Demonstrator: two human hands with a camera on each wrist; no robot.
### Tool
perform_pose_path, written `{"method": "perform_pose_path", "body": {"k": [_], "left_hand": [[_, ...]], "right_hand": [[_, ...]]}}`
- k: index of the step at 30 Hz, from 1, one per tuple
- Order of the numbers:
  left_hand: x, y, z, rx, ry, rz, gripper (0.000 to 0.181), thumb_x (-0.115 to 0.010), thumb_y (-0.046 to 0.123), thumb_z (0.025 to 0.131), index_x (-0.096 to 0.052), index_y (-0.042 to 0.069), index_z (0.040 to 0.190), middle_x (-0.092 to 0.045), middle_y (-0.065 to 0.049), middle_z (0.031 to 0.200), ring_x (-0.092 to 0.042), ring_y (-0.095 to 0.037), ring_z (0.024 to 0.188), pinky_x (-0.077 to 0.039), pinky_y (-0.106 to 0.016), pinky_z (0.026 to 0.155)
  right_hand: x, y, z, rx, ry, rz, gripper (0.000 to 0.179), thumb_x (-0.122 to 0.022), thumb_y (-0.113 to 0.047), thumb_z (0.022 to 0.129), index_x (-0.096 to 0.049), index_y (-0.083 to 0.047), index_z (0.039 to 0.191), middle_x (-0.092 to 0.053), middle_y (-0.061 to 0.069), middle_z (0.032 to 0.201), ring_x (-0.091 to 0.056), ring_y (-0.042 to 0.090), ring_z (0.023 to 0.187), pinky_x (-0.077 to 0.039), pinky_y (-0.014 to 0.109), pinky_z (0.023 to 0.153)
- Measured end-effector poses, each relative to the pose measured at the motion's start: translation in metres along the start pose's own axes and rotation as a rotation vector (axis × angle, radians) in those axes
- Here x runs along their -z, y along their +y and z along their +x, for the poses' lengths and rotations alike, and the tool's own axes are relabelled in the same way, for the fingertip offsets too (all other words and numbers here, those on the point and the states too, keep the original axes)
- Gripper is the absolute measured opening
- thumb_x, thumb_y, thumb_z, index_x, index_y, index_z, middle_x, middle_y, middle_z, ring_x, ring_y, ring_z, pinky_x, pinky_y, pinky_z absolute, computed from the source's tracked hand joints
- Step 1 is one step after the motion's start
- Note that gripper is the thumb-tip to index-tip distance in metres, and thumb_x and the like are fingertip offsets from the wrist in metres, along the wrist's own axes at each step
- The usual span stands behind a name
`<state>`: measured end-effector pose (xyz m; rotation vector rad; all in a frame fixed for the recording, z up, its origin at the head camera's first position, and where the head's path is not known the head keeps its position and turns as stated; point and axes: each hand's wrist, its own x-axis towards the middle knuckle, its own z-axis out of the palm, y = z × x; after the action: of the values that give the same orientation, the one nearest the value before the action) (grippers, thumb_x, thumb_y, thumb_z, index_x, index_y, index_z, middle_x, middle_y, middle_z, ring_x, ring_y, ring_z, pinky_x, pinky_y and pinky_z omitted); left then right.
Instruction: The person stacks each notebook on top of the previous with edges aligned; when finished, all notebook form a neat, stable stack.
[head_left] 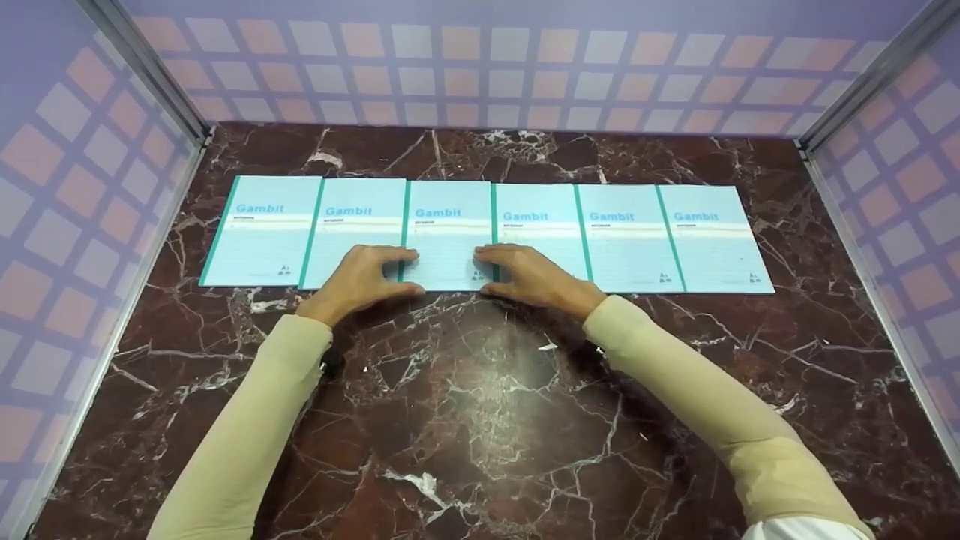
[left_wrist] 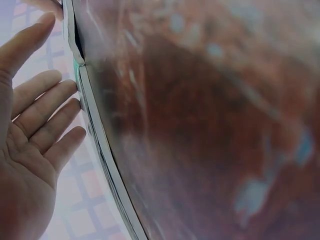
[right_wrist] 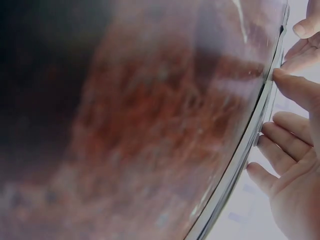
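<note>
Several pale-blue "Gambit" notebooks with green spines lie side by side in one row, covers up. Over the third notebook (head_left: pixel 448 240) from the left, both hands face each other. My left hand (head_left: pixel 360 277) is at its green spine and overlaps the second notebook (head_left: pixel 360 232); the thumb is at the near edge. On the other side, my right hand (head_left: pixel 532 277) reaches its lower right corner, overlapping the fourth notebook (head_left: pixel 538 244). In the left wrist view, the fingers (left_wrist: pixel 50 112) are loosely extended with tips at the covers. The right wrist view shows similarly relaxed fingers (right_wrist: pixel 287 145) and a thumb at the notebooks' edge.
The outermost left notebook (head_left: pixel 259 244) and two more on the right, including the end notebook (head_left: pixel 716 247), complete the row. They lie on a dark red marbled tabletop (head_left: pixel 480 420). Purple checked panels (head_left: pixel 495 67) enclose the back and sides.
</note>
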<state>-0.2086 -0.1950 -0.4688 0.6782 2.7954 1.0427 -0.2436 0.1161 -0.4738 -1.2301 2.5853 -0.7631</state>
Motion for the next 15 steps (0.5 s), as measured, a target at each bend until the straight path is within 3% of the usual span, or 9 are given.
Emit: {"method": "perform_pose_path", "body": {"k": [15], "left_hand": [[-0.0025,0.0012,-0.0022,-0.005,0.013,0.009,0.053,-0.094,0.019,0.082,-0.075,0.000,0.128,-0.072,-0.017,0.131,-0.066,-0.039,0.126,-0.049,-0.050,0.112]], "right_hand": [[0.0004,-0.0033,-0.0026,0.021,-0.017,-0.038,0.056,-0.079,-0.018,0.098,-0.060,0.006,0.144,-0.052,0.023,0.155,-0.050,0.039,0.144,-0.035,0.044,0.124]]}}
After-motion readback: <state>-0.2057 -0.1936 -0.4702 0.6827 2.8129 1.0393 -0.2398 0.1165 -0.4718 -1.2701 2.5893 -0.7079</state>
